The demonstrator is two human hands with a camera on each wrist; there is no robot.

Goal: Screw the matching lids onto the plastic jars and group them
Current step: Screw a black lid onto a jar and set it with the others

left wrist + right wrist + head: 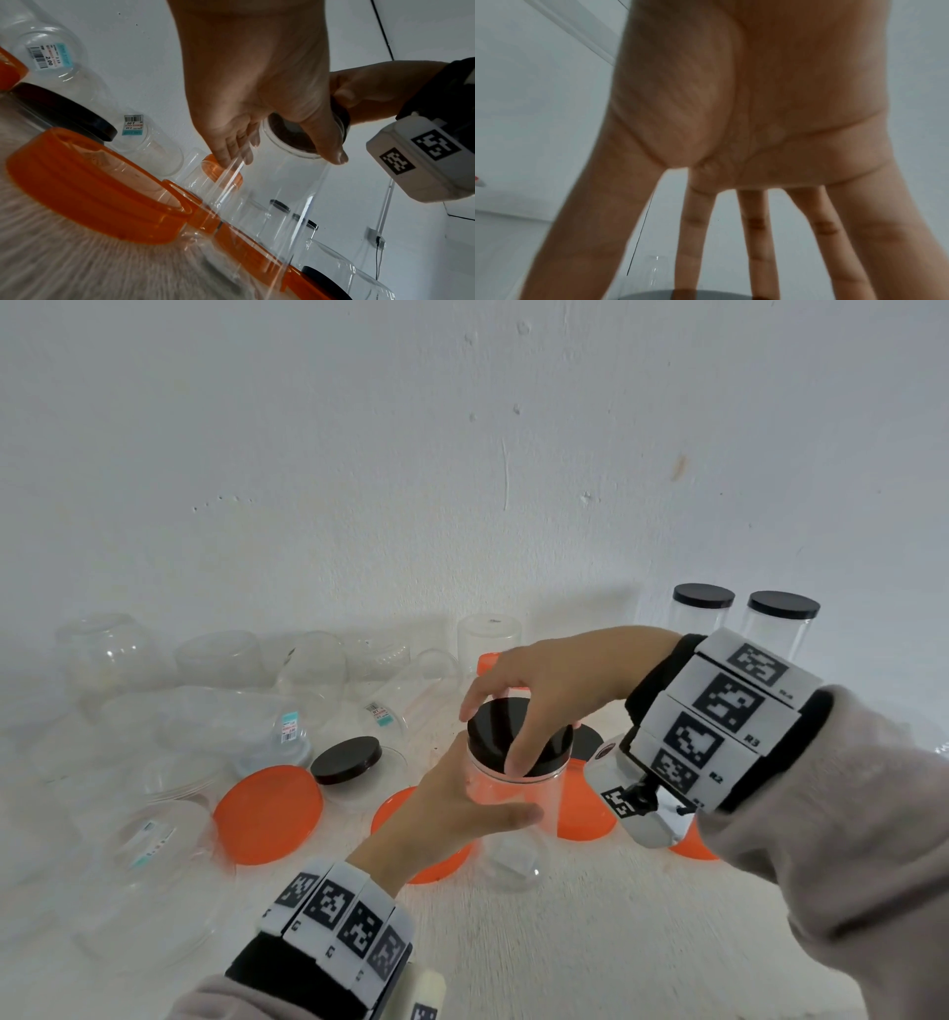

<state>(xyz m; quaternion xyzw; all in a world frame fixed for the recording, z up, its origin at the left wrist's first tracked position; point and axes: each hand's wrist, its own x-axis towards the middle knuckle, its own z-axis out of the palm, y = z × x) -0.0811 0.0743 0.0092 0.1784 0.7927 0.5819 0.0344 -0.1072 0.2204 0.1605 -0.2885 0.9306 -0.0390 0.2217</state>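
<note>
Our left hand wraps the clear jar at mid-body, fingers and thumb curled round it, holding it just above the white table; our right hand grips the black lid from above, fingertips spread round its rim, the lid seated on the jar mouth; two capped jars stand together at the far right; orange lids lie beside uncapped jars at left.
</note>
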